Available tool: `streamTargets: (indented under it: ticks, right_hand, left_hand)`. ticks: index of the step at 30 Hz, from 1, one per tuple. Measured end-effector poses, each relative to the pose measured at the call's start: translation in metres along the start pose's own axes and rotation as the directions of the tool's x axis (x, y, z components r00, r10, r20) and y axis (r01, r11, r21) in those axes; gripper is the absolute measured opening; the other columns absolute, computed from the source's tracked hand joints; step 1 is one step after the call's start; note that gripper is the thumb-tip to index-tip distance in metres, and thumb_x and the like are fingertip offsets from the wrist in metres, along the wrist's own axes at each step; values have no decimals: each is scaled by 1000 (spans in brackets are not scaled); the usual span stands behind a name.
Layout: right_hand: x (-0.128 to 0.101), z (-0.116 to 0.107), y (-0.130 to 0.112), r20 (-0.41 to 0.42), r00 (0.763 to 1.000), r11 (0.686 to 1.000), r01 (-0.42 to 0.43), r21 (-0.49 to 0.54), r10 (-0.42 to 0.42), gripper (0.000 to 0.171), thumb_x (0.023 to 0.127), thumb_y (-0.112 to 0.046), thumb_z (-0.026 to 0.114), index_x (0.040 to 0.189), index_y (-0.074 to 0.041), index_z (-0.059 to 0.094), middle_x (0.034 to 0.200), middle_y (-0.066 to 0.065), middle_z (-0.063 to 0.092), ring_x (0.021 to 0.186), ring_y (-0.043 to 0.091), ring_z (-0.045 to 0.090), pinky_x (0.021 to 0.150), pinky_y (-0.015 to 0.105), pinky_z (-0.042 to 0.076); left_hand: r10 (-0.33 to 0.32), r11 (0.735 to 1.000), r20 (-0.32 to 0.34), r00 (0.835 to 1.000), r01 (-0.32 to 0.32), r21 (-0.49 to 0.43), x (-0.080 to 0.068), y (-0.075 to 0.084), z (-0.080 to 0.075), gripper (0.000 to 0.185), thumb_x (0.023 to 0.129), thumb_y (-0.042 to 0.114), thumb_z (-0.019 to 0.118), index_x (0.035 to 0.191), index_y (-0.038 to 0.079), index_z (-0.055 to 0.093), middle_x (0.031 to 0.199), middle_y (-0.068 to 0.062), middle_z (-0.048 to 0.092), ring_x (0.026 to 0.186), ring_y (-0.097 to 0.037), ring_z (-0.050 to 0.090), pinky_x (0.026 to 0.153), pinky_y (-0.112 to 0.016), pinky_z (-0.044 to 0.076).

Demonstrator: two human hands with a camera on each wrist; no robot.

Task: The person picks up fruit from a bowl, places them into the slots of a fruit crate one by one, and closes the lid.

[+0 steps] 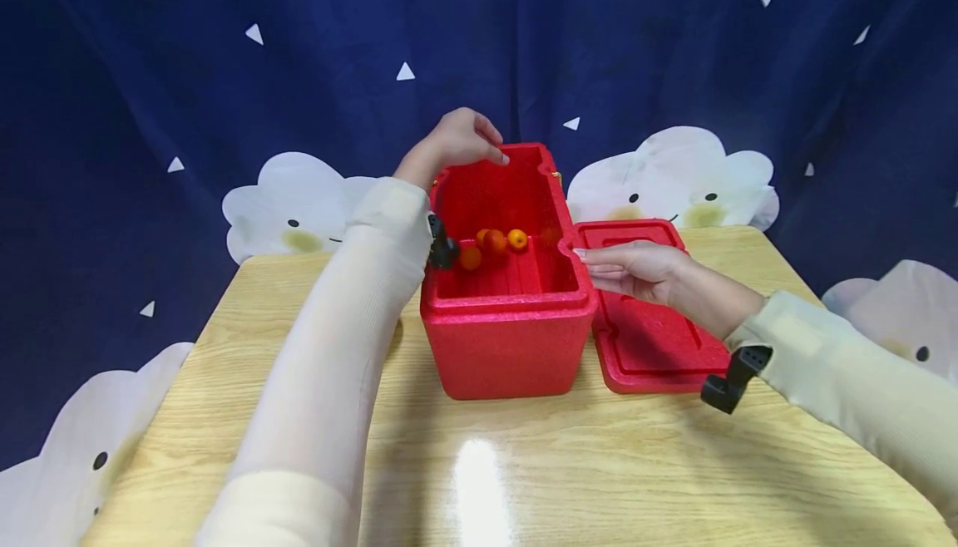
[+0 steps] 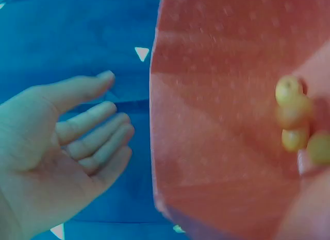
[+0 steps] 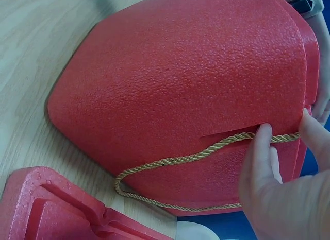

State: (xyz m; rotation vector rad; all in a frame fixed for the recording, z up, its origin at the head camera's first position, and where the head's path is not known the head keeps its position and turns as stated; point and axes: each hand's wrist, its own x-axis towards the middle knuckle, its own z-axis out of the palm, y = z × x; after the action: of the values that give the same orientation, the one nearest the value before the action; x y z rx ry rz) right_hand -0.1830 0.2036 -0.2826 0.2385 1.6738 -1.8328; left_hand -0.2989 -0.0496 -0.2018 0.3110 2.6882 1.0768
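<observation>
A deep red foam box [image 1: 509, 356] stands lidless on the table, and several small orange fruits [image 1: 517, 239] lie on its floor. Over its far left rim hovers my left hand [image 1: 460, 141], fingers loosely bent; the left wrist view shows this hand [image 2: 67, 132] holding nothing, beside the box wall. My right hand [image 1: 636, 271] touches the right side of the box near the rim notch. In the right wrist view its thumb is at the rim, and its fairly straight fingers [image 3: 263, 147] rest by a gold twisted cord [image 3: 191, 157] that hangs down the side.
The red lid [image 1: 659, 331] lies on the wooden table [image 1: 479, 455], right of the box. Behind the table hangs a dark blue curtain [image 1: 337, 40] with white triangles and cloud shapes. Part of a dark round thing [image 1: 395, 335] shows behind the left forearm.
</observation>
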Motion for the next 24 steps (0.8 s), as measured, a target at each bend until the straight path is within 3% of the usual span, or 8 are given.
streamTargets:
  ticks: [5,12,18,24]
  right_hand:
    - [2,2,0,-11,1000,1000,4,-5,-4,14,90,-27,66,83,-24,77,86,-6,76,83,9,74,77,22,59]
    - [4,2,3,-14,1000,1000,8,-5,-8,15,91,-27,65,82,-23,77,85,-6,76,82,9,74,77,22,58]
    - [6,2,4,1,1000,1000,13,5,-13,19,93,-23,62,82,-24,78,86,-7,76,83,9,74,77,21,58]
    - [8,4,4,1,1000,1000,8,11,-8,17,92,-24,63,82,-24,77,86,-6,76,83,9,74,78,21,58]
  left_hand:
    - [63,996,-7,998,-62,60,-8,8,-5,34,88,21,68,119,9,61,119,-8,65,96,-18,63,90,-23,55]
    - [208,969,-27,978,-202,143,-30,-6,-19,34,90,21,65,121,8,62,124,-10,65,107,-23,63,94,-31,55]
    - [253,959,-74,965,-240,149,-60,-41,-26,33,90,21,64,120,6,62,118,-12,67,105,-25,64,92,-38,56]
    - [273,959,-185,944,-252,131,-87,-91,-22,26,91,22,64,113,7,66,110,-13,70,97,-25,65,86,-38,56]
